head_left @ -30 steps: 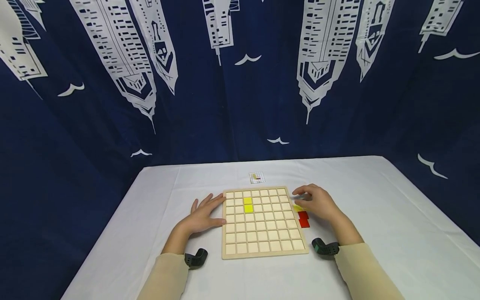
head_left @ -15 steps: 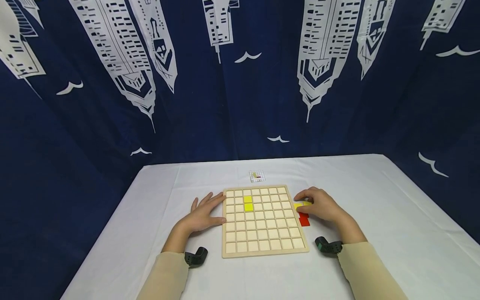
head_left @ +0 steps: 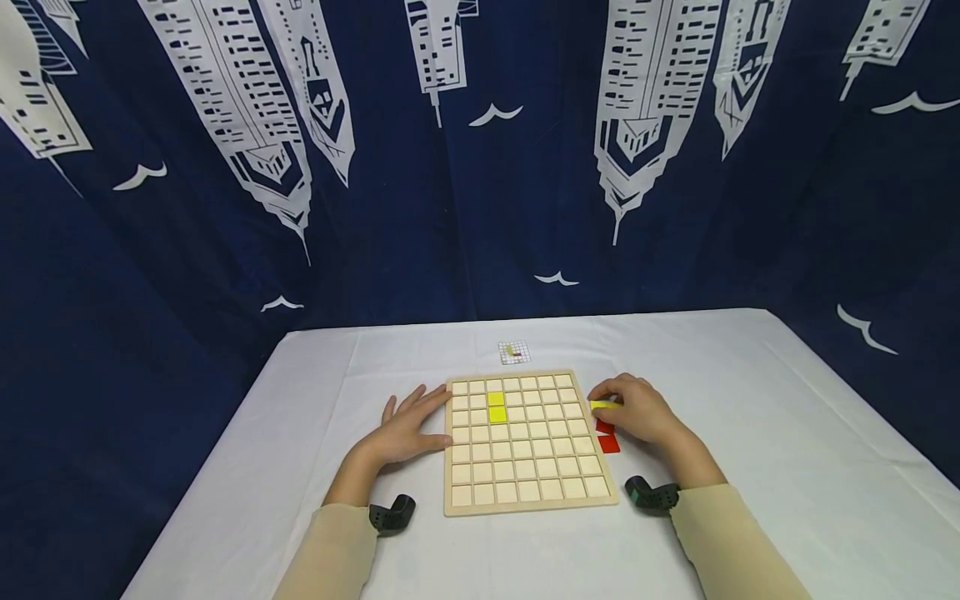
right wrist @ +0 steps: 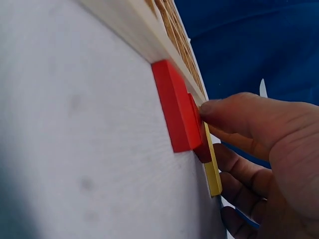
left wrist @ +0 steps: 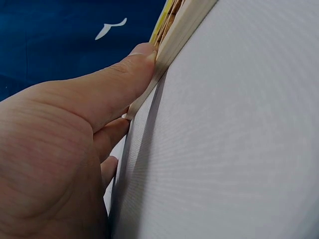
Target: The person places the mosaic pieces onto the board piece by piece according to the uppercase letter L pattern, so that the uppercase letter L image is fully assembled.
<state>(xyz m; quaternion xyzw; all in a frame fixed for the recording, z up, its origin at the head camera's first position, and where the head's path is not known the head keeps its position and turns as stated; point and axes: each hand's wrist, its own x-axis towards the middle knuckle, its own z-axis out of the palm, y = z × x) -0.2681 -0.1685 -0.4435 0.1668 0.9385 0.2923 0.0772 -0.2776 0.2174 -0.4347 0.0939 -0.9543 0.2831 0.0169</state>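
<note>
Navy cloth (head_left: 480,208) printed with white buildings hangs beyond both hands, and a white-covered table (head_left: 517,558) spreads beneath them. Between the hands lies a square wooden board (head_left: 532,507), flat and divided into small cells. The left hand (head_left: 405,429) is spread, its fingers and thumb touching the board's left edge and gripping nothing. The right hand (head_left: 633,408) is at the opposite edge, well apart from the left, with its fingers curled. Ahead of the hands, past the board's far side, lies a small printed card (head_left: 514,352).

Just outside the board, at the right hand's fingertips, is a yellow strip (right wrist: 213,177). Thumb on the near side and fingers on the far side, the right hand appears to pinch it. Its long axis runs left to right, one end towards the board, the other back under the palm; whether it touches the board is hidden. The right hand is clearly the nearer one, so a move inward, towards the left hand, seems to turn on that sideways lie. Two red pieces (right wrist: 172,109) sit just nearer the person than the right thumb. Two yellow squares (head_left: 497,414) fill neighbouring cells between the hands, closer to the left.
</note>
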